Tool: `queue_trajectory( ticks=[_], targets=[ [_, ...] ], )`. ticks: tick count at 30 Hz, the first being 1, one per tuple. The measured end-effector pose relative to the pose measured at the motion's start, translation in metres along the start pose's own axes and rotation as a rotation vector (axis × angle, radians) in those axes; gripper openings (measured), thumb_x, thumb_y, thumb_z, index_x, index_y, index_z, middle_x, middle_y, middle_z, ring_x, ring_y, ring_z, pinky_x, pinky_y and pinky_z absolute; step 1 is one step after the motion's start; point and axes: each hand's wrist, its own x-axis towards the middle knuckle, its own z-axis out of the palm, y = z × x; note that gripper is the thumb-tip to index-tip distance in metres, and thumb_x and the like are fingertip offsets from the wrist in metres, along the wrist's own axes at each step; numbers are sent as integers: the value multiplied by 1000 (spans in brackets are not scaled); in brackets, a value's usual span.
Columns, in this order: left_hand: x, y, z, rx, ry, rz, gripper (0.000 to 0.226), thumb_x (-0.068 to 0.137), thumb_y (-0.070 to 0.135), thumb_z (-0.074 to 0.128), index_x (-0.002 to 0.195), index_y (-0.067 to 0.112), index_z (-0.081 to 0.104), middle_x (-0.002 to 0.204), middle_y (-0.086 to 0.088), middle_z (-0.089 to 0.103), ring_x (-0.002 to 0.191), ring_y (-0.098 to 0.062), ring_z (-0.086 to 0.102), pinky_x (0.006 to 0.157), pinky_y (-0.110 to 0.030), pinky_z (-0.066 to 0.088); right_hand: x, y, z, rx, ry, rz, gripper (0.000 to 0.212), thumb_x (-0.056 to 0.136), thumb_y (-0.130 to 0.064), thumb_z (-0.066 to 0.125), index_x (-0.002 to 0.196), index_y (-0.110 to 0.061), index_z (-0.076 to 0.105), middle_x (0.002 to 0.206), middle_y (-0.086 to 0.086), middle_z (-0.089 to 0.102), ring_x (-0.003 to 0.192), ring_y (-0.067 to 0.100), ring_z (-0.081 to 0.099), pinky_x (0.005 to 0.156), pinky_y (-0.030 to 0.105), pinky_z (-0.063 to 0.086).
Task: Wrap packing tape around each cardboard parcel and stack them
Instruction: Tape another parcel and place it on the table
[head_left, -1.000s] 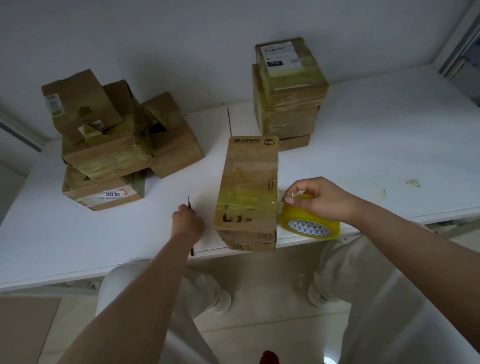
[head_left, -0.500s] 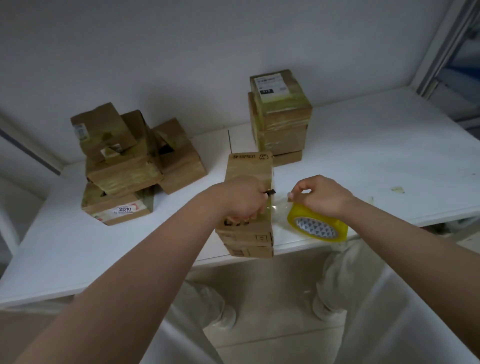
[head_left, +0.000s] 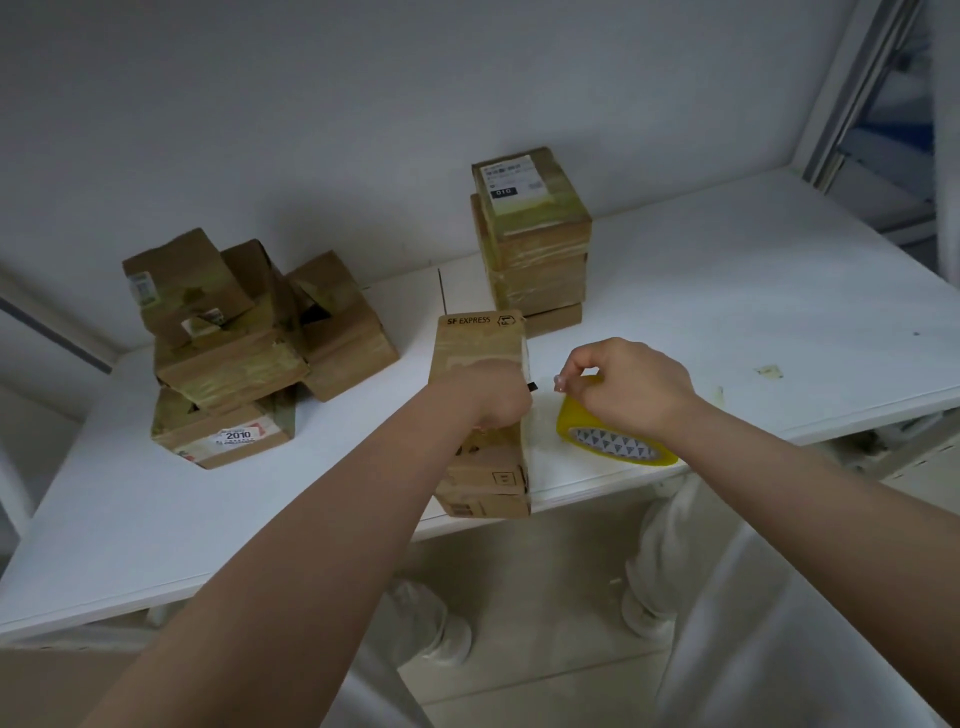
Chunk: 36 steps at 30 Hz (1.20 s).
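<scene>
Two hands work one parcel (head_left: 480, 415): the left (head_left: 488, 389) fists a small dark cutter over it, the right (head_left: 631, 392) grips the tape roll (head_left: 613, 441) beside, stretching tape taut for cutting.

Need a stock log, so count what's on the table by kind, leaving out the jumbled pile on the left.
Parcels in the neat stack by the wall: 3 (top, middle, bottom)
SF EXPRESS parcel: 1
Yellow tape roll: 1
Small dark tool in the left hand: 1
Total: 6
</scene>
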Motion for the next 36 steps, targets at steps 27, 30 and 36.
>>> queue_trajectory(
  ticks=[27,30,36],
  targets=[
    [-16,-13,41,-391,506,-143,80,77,48,76,136,17,32,126,1,49,113,-20,54,85,-34,48,5,23,10,282,-59,120,18,93,-42,57,79,-35,66,102,-15,56,98,14,52,85,34,45],
    [-27,-62,38,-807,699,-189,60,90,47,62,140,22,41,107,8,53,99,-12,56,89,-35,50,5,24,13,278,-57,120,18,93,-43,57,84,-33,68,104,-15,55,99,14,51,85,34,44],
    [-20,-123,56,-859,550,-438,64,97,49,49,148,13,34,126,-11,56,113,-30,56,98,-42,45,9,25,19,314,-53,129,18,90,-46,60,83,-32,70,109,-11,63,102,19,59,93,42,49]
  ],
)
